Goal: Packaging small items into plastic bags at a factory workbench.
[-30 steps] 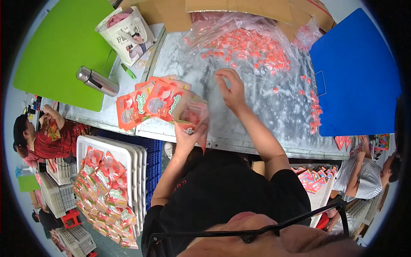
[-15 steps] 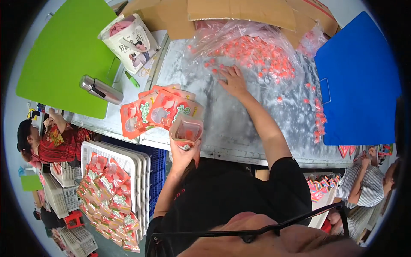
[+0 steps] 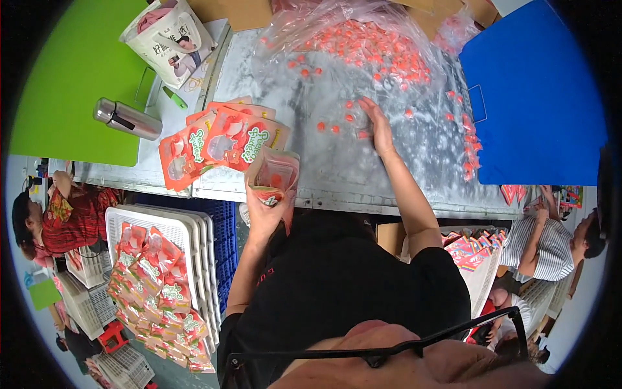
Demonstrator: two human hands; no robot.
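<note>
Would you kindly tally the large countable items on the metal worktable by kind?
Flat green plastic board: 1
Flat blue plastic board: 1
Steel cylindrical flask: 1
White printed paper tub: 1
Open red pouch in left hand: 1
Total: 5

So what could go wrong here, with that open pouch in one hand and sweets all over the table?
The left hand holds the open red pouch at the table's edge; a tilt might spill it. The right hand reaches among small loose red candies, which could scatter. The fanned stack of red printed pouches overhangs that edge and might slide off.
</note>
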